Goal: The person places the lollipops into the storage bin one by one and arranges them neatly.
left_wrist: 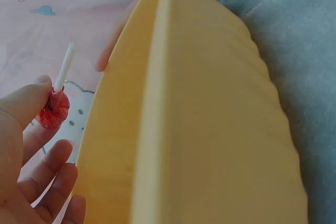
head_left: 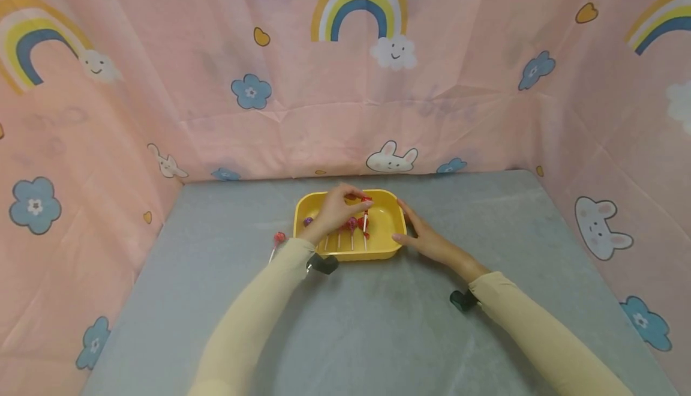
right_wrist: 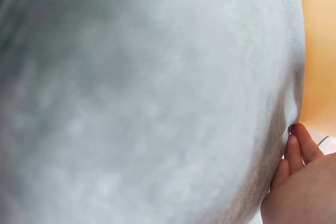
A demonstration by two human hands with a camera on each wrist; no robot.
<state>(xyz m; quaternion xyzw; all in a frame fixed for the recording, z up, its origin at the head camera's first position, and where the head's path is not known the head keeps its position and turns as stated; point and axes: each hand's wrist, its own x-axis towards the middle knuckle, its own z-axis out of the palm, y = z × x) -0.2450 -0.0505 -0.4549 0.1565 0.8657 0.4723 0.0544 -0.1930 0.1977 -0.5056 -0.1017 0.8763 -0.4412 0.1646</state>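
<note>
In the head view, my left hand (head_left: 336,209) reaches over a yellow tray (head_left: 385,237), pinching a red-wrapped lollipop (head_left: 366,212) by its head between thumb and forefinger. Its white stick points down toward the tray floor. The left wrist view gives the same red lollipop (left_wrist: 54,109) close up, the other fingers loosely bent beside it. Several lollipops (head_left: 352,224) lie side by side in the tray, sticks toward me, partly hidden by the left hand and forearm. My right hand (head_left: 432,243) holds the tray's right end, thumb over the rim and fingers along the outer wall.
Left of the tray, another red lollipop (head_left: 279,237) lies on the grey tabletop (head_left: 378,330). A pink printed cloth (head_left: 345,102) hangs around the back and both sides of the table. Dark straps (head_left: 322,263) are at the wrists.
</note>
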